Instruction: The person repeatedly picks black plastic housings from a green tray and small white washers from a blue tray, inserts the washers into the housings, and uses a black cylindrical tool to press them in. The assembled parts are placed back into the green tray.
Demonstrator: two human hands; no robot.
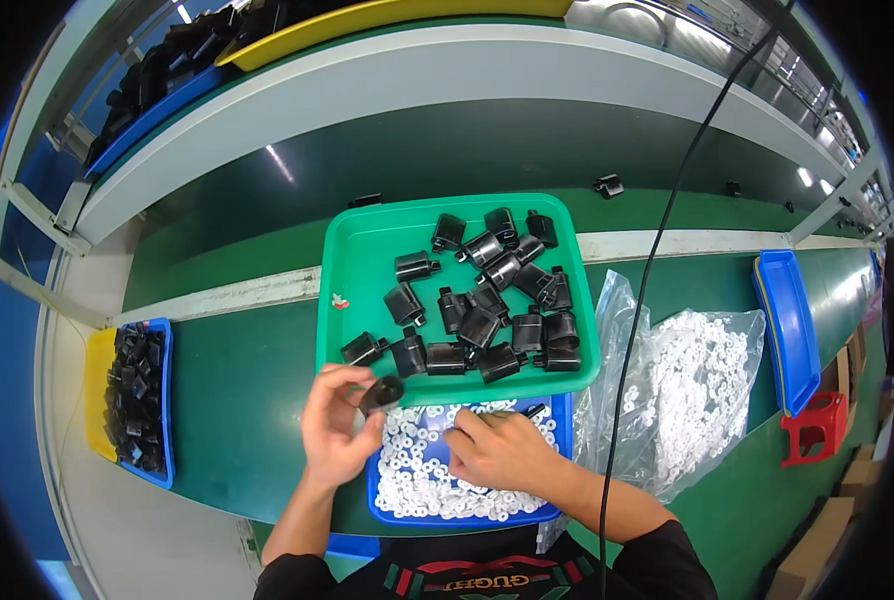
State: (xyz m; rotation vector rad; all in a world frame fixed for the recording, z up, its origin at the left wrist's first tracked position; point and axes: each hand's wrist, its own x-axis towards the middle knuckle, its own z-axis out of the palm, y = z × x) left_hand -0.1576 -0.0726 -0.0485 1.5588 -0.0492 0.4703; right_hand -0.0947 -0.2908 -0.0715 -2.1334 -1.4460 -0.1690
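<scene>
Between the thumb and fingers of my left hand [335, 430] is a black plastic cap-like part [383, 393], held at the near left edge of the green tray. Fingers curled and pinched, my right hand [502, 452] is over the blue tray [467, 518] of small white ring washers [417, 490]. Whatever its fingertips hold is hidden. Beyond both hands, the green tray [367, 230] holds many loose black parts [479, 327], each a rounded body with a short stub. Its near edge overlaps the blue tray.
A clear bag of white washers [705, 385] lies at the right, beside a stack of blue trays [792, 330] and a red stool [815, 428]. On the left is a bin of black parts [137, 400]. A black cable [657, 240] hangs across the right side. Stray parts [608, 186] lie on the far belt.
</scene>
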